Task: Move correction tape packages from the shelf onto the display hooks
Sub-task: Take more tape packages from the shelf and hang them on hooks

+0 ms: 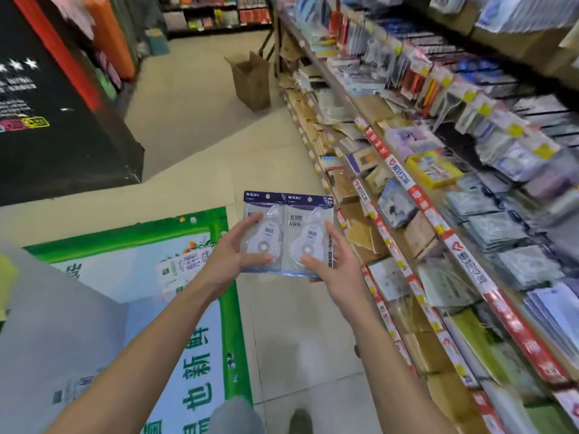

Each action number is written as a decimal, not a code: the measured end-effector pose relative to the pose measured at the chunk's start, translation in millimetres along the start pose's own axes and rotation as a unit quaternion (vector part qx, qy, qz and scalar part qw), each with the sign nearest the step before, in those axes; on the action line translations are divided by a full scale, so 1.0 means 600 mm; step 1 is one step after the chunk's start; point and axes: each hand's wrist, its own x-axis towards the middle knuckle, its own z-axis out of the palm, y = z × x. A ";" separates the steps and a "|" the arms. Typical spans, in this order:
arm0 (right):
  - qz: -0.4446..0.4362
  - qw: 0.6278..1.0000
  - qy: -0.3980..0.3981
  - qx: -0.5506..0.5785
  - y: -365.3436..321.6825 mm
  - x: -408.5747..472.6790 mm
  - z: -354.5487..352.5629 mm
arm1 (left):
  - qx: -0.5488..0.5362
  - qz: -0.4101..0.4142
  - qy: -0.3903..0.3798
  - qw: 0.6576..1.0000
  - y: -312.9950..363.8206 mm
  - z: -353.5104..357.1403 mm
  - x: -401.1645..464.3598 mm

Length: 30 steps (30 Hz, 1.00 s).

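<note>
Packages [286,234] gripped by left hand [230,258], right hand [333,267] — shelf edge [407,183] rightward.

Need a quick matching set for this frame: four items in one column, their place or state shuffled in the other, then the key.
Items
1. Two clear blister correction tape packages with dark blue header strips
2. Open brown cardboard box
3. Yellow flat box
4. Green-bordered white printed carton

Places or states
A. Standing on the floor far up the aisle
B. Lying on the shelf to the right
C. Held side by side between the left hand and right hand
D. Low on the left, below the left forearm

Pairs: 1-C, 2-A, 3-B, 4-D
</note>
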 end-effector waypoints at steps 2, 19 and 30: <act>0.003 1.000 0.005 -0.003 -0.007 0.057 0.016 | -0.008 0.001 0.000 1.000 0.009 -0.019 0.056; -0.074 0.985 0.139 -0.077 -0.142 0.604 0.174 | -0.037 0.104 -0.111 0.988 0.153 -0.206 0.666; -0.104 0.971 0.208 -0.062 -0.178 0.835 0.128 | -0.061 0.091 -0.186 0.977 0.200 -0.158 0.947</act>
